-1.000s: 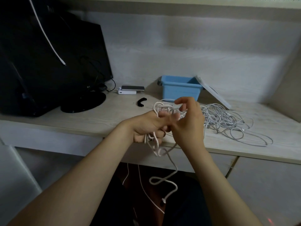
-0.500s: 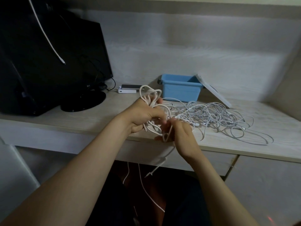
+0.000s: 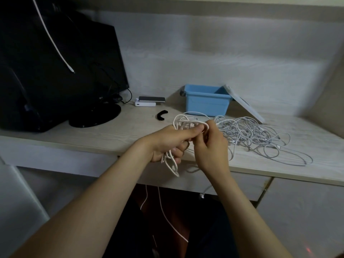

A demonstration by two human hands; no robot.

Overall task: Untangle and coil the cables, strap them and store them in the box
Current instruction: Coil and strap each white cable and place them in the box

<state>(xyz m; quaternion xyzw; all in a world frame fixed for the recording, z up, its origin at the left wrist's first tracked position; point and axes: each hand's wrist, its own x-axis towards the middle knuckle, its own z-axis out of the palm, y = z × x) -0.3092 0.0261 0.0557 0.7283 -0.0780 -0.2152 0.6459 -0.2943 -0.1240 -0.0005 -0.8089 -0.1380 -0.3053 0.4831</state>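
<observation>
We judge the job barely begun. In the middle of the frame the left hand (image 3: 167, 144) has its fingers curled tight round a half-made coil (image 3: 183, 123) of white cable, held over the front edge of the worktop (image 3: 111, 133). The right hand (image 3: 210, 146) bends its fingers onto the coil's top loop, seemingly pinching it. A loose end (image 3: 202, 196) hangs below the edge. To the right a grey tangle (image 3: 251, 135) of cables lies spread on the worktop, unsorted. A black strap (image 3: 161, 115) lies unused just left of the coil, and the blue box (image 3: 206, 101) behind stands open, its lid (image 3: 243, 106) leaning against it; what it holds we cannot see. Winding, strapping and storing all remain.
</observation>
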